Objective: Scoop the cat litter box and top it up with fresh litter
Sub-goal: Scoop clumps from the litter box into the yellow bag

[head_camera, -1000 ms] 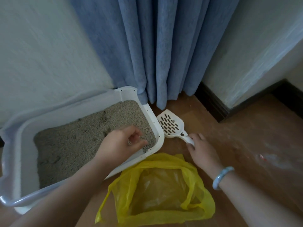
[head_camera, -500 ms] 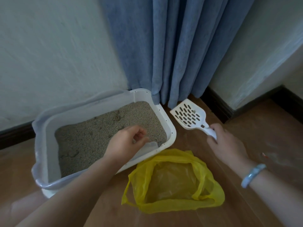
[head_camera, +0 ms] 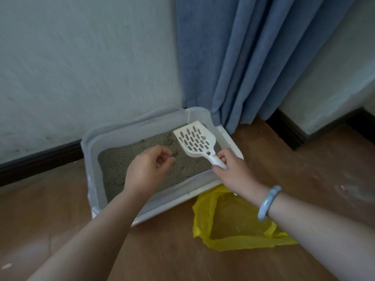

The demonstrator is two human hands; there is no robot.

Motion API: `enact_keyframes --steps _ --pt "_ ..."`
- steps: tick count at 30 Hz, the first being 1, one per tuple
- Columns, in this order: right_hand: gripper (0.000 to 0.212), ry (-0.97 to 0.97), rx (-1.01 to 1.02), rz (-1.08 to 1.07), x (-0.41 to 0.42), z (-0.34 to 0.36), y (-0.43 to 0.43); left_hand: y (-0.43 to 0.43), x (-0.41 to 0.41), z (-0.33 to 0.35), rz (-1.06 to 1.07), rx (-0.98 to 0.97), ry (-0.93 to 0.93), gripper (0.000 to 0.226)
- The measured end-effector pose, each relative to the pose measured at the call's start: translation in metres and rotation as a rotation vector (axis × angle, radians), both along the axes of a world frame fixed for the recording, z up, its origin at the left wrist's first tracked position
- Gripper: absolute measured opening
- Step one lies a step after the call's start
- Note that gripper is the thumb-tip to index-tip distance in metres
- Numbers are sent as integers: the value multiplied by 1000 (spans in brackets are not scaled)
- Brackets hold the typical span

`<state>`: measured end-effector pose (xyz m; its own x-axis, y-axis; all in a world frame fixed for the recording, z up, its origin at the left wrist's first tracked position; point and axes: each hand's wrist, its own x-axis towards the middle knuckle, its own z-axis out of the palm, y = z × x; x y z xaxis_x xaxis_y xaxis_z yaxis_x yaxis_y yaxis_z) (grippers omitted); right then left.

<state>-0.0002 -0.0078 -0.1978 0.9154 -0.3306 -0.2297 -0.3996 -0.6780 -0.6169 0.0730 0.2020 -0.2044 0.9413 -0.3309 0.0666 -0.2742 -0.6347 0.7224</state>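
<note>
Grips slotted white plastic scoop point(head_camera: 195, 139) by its handle in right hand point(head_camera: 233, 171), above white rectangular plastic litter box point(head_camera: 89, 151), far-right corner, ready to dig. Hovers left hand point(head_camera: 146, 171) over box's middle, loosely curled, apparently empty. Has yellow plastic bag point(head_camera: 233, 238) open beside box's near-right edge for waste.

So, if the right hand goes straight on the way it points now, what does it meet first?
Probably the litter box's far wall: the right hand aims the scoop away over the litter. Depth is unclear; it might clear the rim and reach the curtain.

white slotted scoop point(head_camera: 194, 141) | grey litter point(head_camera: 125, 161) | yellow bag point(head_camera: 233, 226) | blue curtain point(head_camera: 253, 57) — pale-blue bangle point(head_camera: 267, 202)
</note>
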Motion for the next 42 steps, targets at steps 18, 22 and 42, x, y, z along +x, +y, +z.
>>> enact_keyframes --steps 18,22,42 --pt "30 42 -380 549 110 23 43 82 43 9 36 342 -311 33" --pt "29 95 -343 668 120 -5 57 101 62 3 107 503 -304 51" --pt "19 209 -608 1112 158 -4 74 120 57 -25 302 281 -102 79"
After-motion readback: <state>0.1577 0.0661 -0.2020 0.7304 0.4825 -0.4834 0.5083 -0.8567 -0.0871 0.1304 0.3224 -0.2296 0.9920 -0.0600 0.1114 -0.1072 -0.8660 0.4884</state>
